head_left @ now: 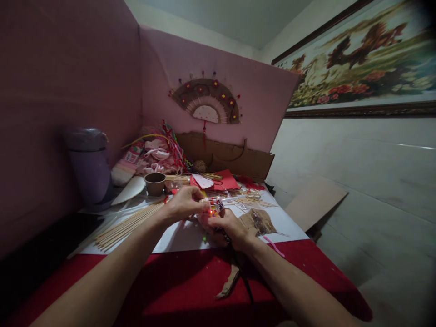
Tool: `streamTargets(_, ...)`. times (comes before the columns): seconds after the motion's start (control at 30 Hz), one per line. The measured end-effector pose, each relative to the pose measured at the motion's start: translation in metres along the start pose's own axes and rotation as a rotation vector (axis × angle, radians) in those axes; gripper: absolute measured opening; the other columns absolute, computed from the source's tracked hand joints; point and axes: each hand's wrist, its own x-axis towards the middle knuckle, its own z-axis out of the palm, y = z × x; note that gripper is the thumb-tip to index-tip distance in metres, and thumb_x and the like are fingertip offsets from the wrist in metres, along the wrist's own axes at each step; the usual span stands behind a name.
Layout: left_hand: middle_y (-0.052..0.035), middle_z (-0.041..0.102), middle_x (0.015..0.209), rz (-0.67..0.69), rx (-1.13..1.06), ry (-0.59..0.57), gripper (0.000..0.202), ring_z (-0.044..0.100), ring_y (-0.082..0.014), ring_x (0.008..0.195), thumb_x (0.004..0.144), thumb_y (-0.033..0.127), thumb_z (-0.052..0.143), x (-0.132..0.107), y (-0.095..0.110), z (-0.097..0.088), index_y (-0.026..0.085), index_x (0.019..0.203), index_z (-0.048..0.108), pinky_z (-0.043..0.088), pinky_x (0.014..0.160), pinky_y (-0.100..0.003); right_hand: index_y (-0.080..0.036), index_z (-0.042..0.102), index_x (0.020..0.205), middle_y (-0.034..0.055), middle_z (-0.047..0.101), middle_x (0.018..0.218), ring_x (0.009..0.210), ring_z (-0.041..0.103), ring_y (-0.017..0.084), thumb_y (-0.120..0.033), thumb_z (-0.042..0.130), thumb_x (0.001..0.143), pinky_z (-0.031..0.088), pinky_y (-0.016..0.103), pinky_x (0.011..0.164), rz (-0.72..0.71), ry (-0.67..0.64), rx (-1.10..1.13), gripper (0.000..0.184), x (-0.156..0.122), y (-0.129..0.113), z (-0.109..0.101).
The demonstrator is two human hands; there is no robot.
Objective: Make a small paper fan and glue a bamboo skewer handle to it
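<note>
My right hand (230,229) is wrapped around what looks like a hot glue gun (215,204), with a small red light glowing on it. A pale translucent stick (233,198) juts out to its right, and a dark cord (245,284) hangs below the hand. My left hand (185,203) is closed, thumb and fingers pinched at the left end of the glue gun. Whatever sits between those fingertips is too small and blurred to make out. Just right of the hands lies a piece of brown cardboard (259,221) with dark stuff on it.
Wooden sticks (129,225) and a small brown pot (155,184) lie left. Behind are red paper (227,180), a pink spotted piece (203,181) and a craft pile (158,152). A purple tumbler (89,170) stands far left. A decorated fan (207,97) hangs on the pink board.
</note>
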Motion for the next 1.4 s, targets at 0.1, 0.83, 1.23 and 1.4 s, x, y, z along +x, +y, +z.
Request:
streamTargets(0.1, -0.0003, 0.057, 0.063, -0.001, 0.021, 0.021, 0.02, 0.05, -0.0113, 0.055, 0.058, 0.031, 0.066, 0.001, -0.001, 0.004, 0.014, 0.065, 0.056, 0.037, 0.049, -0.023, -0.016, 0.049, 0.065, -0.0077, 0.041, 0.043, 0.027, 0.029, 0.004, -0.024, 0.059, 0.067, 0.021, 0.017, 0.024, -0.007, -0.029, 0.002, 0.012, 0.0, 0.0, 0.0)
streamTargets(0.83, -0.001, 0.06, 0.066, 0.029, -0.029, -0.062, 0.028, 0.054, -0.0124, 0.058, 0.06, 0.036, 0.068, 0.001, -0.004, -0.003, 0.013, 0.073, 0.061, 0.04, 0.052, -0.023, -0.016, 0.05, 0.071, -0.0064, 0.046, 0.053, 0.031, 0.028, 0.003, -0.035, 0.062, 0.071, 0.021, 0.017, 0.026, 0.016, -0.098, 0.032, 0.022, -0.002, -0.005, -0.001)
streamTargets(1.23, 0.0022, 0.053, 0.061, 0.025, 0.13, 0.06, 0.014, 0.046, -0.0106, 0.054, 0.053, 0.02, 0.059, -0.002, 0.001, 0.009, 0.015, 0.066, 0.056, 0.033, 0.046, -0.021, -0.017, 0.05, 0.069, -0.0072, 0.044, 0.049, 0.03, 0.027, 0.003, -0.027, 0.061, 0.07, 0.02, 0.017, 0.026, 0.042, -0.071, 0.04, 0.015, -0.003, -0.004, 0.0)
streamTargets(1.4, 0.001, 0.057, 0.063, 0.024, 0.125, 0.094, 0.012, 0.05, -0.0109, 0.053, 0.052, 0.017, 0.058, 0.0, -0.001, 0.009, 0.015, 0.065, 0.057, 0.035, 0.045, -0.021, -0.016, 0.05, 0.072, -0.007, 0.046, 0.051, 0.029, 0.026, 0.003, -0.03, 0.064, 0.069, 0.02, 0.017, 0.025, 0.054, -0.068, 0.032, 0.019, -0.002, -0.004, 0.0)
